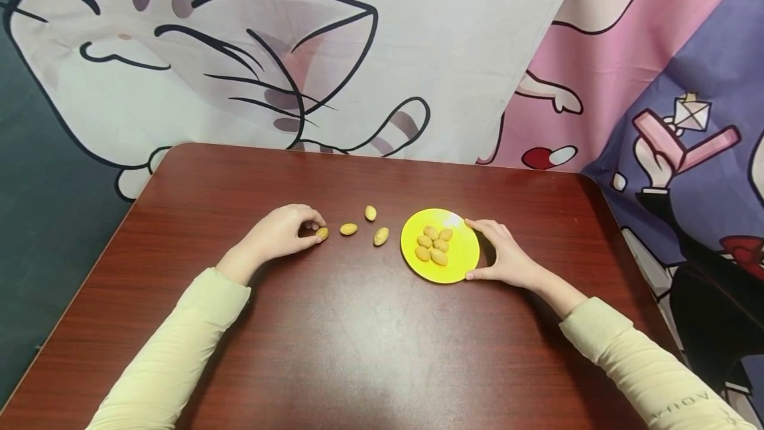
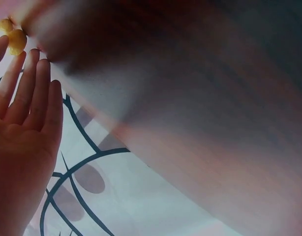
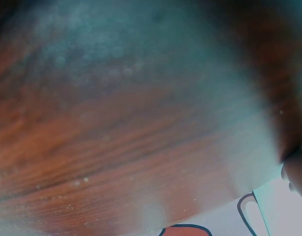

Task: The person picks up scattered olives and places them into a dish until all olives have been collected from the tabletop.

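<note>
My left hand is low over the table, its thumb and forefinger at a small yellow oval fruit, which they pinch. Three more such fruits lie to its right: one close by, one farther back and one nearer the plate. On a round yellow plate sits a cluster of several of the same fruits. My right hand holds the plate's right rim between thumb and fingers. The left wrist view shows the left fingers beside yellow fruit; the right wrist view is mostly blurred table.
The reddish-brown wooden table has rounded far corners. Behind it hangs a white cloth with a cartoon cat, and pink and purple printed cloth hangs at the right.
</note>
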